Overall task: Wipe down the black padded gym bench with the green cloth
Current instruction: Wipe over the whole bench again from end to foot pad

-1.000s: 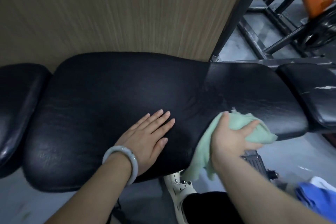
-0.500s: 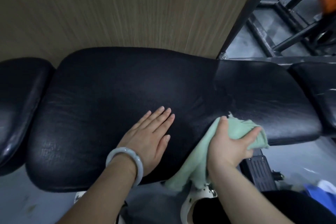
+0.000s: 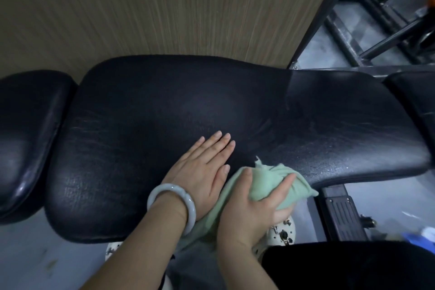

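The left hand (image 3: 204, 172) lies flat on the black padded gym bench (image 3: 164, 125), fingers straight and together, palm down just beside the right hand; it reads as a brace, steadying the person's lean over the pad and keeping the wiping arm free to push, and it holds nothing. A pale bangle (image 3: 173, 207) sits on its wrist, at the near rim of the pad. The right hand (image 3: 254, 202) grips the green cloth (image 3: 270, 179) bunched into a wad, thumb and fingers curled round it, and presses it onto the near edge of the bench directly to the right of the left hand; bunching the cloth likely gives a firm pad to scrub with, while a loose tail of it trails back under the right wrist and touches the left hand's heel. Beyond the cloth, further right and ahead of the right fingers, the surface shows a speckled, streaky sheen, probably damp from wiping, whereas the pad ahead of and to the left of the left hand looks matte and dry, so my judgement is that much of the bench is yet to be covered. A second black pad (image 3: 26, 139) lies well to the left of the left hand, and dark metal framing (image 3: 367, 37) stands far beyond the right hand
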